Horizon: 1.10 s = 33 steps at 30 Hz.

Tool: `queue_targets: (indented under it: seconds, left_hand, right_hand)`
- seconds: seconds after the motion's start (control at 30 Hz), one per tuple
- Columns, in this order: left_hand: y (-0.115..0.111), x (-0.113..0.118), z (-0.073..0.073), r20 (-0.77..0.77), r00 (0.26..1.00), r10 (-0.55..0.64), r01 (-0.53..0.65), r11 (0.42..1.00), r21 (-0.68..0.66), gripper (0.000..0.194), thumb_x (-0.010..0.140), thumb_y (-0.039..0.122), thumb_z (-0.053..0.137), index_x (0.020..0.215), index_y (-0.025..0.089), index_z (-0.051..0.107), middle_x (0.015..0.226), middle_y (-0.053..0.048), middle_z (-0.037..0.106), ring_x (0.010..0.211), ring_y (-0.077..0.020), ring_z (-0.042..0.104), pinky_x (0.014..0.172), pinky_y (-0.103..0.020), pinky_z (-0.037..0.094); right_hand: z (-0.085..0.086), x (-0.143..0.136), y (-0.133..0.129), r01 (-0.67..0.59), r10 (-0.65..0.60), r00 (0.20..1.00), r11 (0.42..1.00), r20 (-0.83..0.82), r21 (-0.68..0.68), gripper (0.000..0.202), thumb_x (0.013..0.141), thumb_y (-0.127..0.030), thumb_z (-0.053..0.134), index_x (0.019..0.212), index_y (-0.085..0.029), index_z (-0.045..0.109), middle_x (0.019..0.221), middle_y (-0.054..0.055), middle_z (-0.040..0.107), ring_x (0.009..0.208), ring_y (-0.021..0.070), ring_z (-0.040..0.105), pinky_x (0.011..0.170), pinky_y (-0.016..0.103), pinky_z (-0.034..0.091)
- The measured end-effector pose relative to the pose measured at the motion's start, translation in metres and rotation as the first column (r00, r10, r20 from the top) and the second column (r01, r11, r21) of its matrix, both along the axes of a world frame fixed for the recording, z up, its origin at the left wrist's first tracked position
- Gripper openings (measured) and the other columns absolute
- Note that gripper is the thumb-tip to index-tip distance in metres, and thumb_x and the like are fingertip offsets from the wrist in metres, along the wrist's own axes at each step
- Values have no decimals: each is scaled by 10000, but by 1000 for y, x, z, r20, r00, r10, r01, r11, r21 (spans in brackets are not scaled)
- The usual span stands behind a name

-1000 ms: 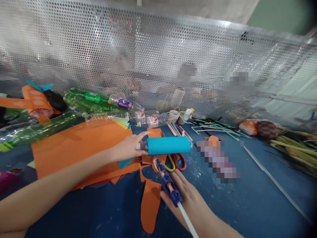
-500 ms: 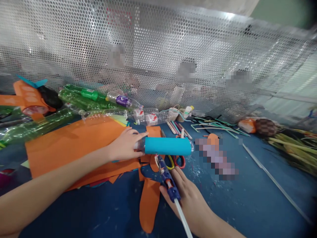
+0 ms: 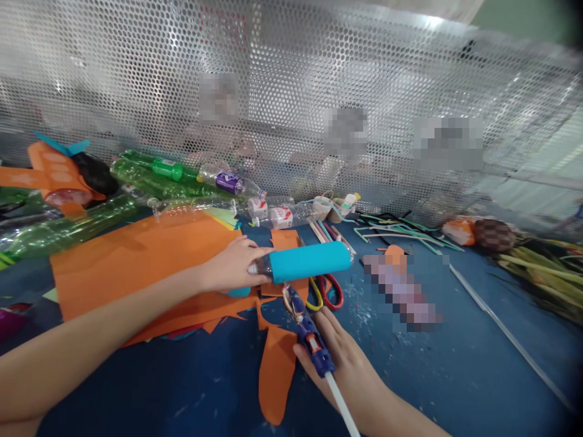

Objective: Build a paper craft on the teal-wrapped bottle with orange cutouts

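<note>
My left hand (image 3: 239, 264) grips the neck end of a clear plastic bottle (image 3: 260, 267) wrapped in blue paper (image 3: 312, 261). The bottle lies sideways, its right end tipped slightly up. In my right hand (image 3: 348, 358) is a blue hot glue gun (image 3: 312, 337) with a long white glue stick (image 3: 342, 403) out of its back. The nozzle is just below the left edge of the blue paper; whether it touches, I cannot tell. Behind the gun lie scissors with red and yellow handles (image 3: 331, 292). An orange paper cutout (image 3: 277, 376) lies left of the gun.
Orange paper sheets (image 3: 136, 261) cover the left of the blue table (image 3: 455, 376). Green bottles (image 3: 86, 221) and clear bottles (image 3: 195, 207) line the back, before a perforated metal screen (image 3: 291, 73). Pipe cleaners (image 3: 410, 229) and a long thin stick (image 3: 501, 328) lie right. People sit behind the screen.
The bottle has tilted, its right end rising and its neck end dropping slightly. My right hand keeps the glue gun at nearly the same place under it.
</note>
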<state>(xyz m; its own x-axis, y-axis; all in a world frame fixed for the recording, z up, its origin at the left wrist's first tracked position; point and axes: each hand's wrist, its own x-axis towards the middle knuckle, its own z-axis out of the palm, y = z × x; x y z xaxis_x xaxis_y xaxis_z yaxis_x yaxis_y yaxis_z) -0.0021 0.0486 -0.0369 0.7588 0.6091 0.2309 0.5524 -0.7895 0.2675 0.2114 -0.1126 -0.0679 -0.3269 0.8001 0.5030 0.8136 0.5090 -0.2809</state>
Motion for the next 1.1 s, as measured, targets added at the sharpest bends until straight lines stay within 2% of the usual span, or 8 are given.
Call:
queue_targets:
  seconds: [0.13, 0.23, 0.43, 0.67, 0.83, 1.1]
  left_hand:
    - [-4, 1, 3, 4, 1000, 17, -17, 1000, -21, 641, 769, 556, 540, 1313, 236, 423, 1130, -100, 568, 1015, -266, 476, 891, -388, 352]
    - [-6, 2, 6, -3, 1000, 6, -6, 999, -37, 639, 779, 536, 536, 1328, 238, 402, 1118, -94, 569, 986, -256, 487, 893, -384, 341]
    - [-7, 3, 6, -7, 1000, 17, -17, 999, -50, 673, 775, 552, 538, 1346, 228, 390, 1136, -105, 561, 1016, -268, 467, 899, -383, 341]
    - [-8, 3, 5, 0, 1000, 21, -21, 998, -60, 675, 765, 571, 538, 1336, 237, 405, 1144, -110, 566, 1024, -272, 465, 895, -390, 350]
    - [-8, 3, 4, 8, 1000, 21, -20, 998, -61, 667, 767, 557, 543, 1336, 238, 405, 1126, -103, 574, 1004, -267, 471, 889, -394, 356]
    - [-6, 2, 2, 22, 1000, 11, -9, 997, -77, 648, 771, 533, 543, 1337, 250, 401, 1116, -89, 577, 1005, -261, 469, 891, -390, 360]
  right_hand:
    - [-6, -1, 3, 35, -35, 999, 998, -12, 55, 124, 886, -292, 440, 942, -196, 496, 825, 83, 576, 788, 246, 622, 614, 355, 571]
    - [-6, -1, 3, 30, -30, 999, 999, -14, 34, 91, 882, -279, 449, 923, -211, 494, 800, 72, 573, 789, 251, 628, 604, 362, 578]
    - [-7, -2, 3, 8, -8, 1000, 997, -5, 78, 166, 885, -275, 447, 1031, -199, 473, 894, 100, 595, 875, 268, 621, 671, 394, 587]
    - [-5, -4, 6, 17, -17, 1000, 997, -2, 75, 104, 886, -258, 435, 954, -203, 491, 839, 95, 599, 807, 259, 636, 611, 385, 591]
    - [-8, -2, 6, 43, -42, 999, 998, -18, 42, 115, 875, -263, 461, 972, -210, 490, 842, 101, 600, 761, 261, 640, 572, 399, 587]
    - [-8, 3, 6, 82, -83, 995, 996, -49, -15, 243, 873, -303, 478, 1082, -179, 463, 968, 131, 597, 806, 258, 643, 670, 400, 590]
